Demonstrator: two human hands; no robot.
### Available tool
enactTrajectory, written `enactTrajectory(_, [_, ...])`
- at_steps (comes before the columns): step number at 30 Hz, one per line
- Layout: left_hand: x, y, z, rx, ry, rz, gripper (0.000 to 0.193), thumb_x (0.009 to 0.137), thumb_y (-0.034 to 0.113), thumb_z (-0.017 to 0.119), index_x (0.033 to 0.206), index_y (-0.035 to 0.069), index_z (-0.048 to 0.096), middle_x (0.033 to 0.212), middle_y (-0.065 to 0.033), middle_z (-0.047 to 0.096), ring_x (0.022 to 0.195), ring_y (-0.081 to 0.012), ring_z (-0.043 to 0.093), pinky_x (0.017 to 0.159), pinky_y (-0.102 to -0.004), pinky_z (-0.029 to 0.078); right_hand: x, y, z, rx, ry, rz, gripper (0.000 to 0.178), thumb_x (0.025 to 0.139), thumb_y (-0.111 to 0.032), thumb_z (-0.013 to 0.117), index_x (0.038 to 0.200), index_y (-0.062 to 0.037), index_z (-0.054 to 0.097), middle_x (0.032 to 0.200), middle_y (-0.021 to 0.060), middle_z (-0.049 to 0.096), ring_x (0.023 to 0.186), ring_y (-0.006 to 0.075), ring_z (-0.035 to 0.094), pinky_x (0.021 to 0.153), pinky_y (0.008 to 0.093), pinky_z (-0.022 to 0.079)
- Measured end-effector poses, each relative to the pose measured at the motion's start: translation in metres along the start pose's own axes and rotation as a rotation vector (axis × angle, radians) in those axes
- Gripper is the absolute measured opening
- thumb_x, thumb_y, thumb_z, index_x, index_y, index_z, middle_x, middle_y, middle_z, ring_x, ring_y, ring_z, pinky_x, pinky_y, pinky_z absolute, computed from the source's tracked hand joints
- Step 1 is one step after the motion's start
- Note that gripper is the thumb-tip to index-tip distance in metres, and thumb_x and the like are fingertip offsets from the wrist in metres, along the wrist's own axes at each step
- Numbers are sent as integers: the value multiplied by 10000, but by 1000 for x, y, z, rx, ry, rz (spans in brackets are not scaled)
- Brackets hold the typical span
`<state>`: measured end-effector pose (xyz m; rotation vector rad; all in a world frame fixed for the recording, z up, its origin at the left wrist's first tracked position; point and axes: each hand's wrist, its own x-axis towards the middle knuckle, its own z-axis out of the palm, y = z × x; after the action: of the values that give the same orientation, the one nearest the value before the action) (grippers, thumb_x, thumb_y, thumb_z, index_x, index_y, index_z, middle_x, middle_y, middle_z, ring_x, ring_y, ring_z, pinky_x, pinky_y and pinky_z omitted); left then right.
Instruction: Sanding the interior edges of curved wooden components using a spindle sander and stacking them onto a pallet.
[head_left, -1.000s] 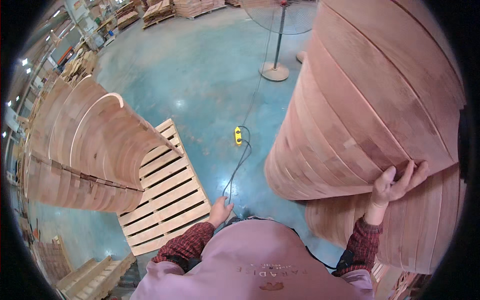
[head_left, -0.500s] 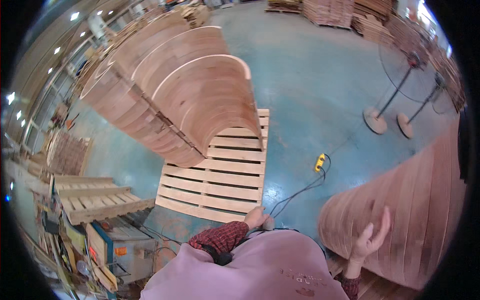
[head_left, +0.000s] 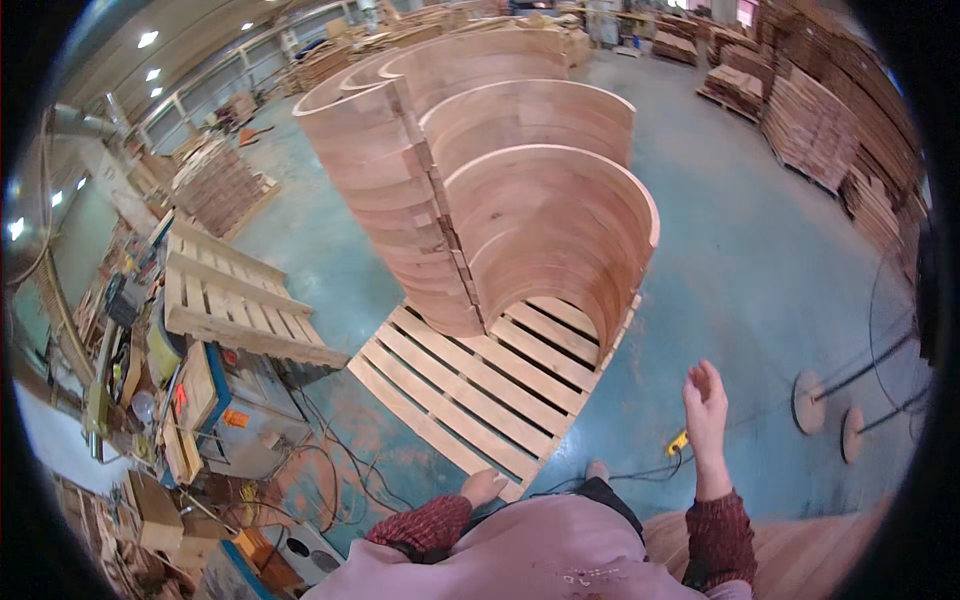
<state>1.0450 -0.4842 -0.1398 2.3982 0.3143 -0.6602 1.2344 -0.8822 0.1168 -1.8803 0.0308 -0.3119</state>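
My right hand [head_left: 706, 402] is raised over the floor on the right, fingers loosely bent and apart, with nothing in it. Low in front of my body is my left hand [head_left: 484, 487], near the close corner of a slatted wooden pallet [head_left: 450, 420]. Its fingers are small and partly hidden; they look loose, and no held thing shows. Several large curved wooden panels [head_left: 550, 210] stand upright on the pallet, nested one behind another. A dark seam of stepped edges runs down their left side.
A second pallet [head_left: 235, 290] leans at the left beside a cluttered machine cabinet [head_left: 260, 410]. Cables [head_left: 350, 460] trail over the floor, and a yellow power strip [head_left: 678, 442] lies at right. Fan stands [head_left: 808, 402] are farther right. Wood stacks [head_left: 810, 130] line the back.
My view has turned left, so the panels and pallet now sit nearer the middle. The big curved wooden piece at right has mostly dropped out below. My right hand has risen away from it.
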Motion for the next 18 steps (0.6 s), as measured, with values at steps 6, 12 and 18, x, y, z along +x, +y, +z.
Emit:
enactTrajectory(6, [-11,-8,24,-210,112,-263,555,950,482,601,1224,12,710,1162,-274,715,1118,-422,684,964,-497,531,222,55,57,-83,-21,21,667,938,-272,655,1464,99,480,1348,302,634,1286,357,620,1082,417,476])
enactTrajectory(12, [-24,66,39,-268,149,-409,534,941,501,632,1151,15,700,1067,-223,740,1023,-384,710,873,-466,544,406,138,108,-269,-74,165,923,858,-481,738,1548,37,409,1220,198,675,967,252,686,691,351,550])
enactTrajectory(18, [-71,113,61,-460,334,-556,556,929,521,632,1093,-4,715,1042,-268,724,1022,-431,700,874,-483,533,420,78,163,-297,-332,203,538,820,-319,706,1204,57,698,1123,298,732,1038,406,734,874,459,562])
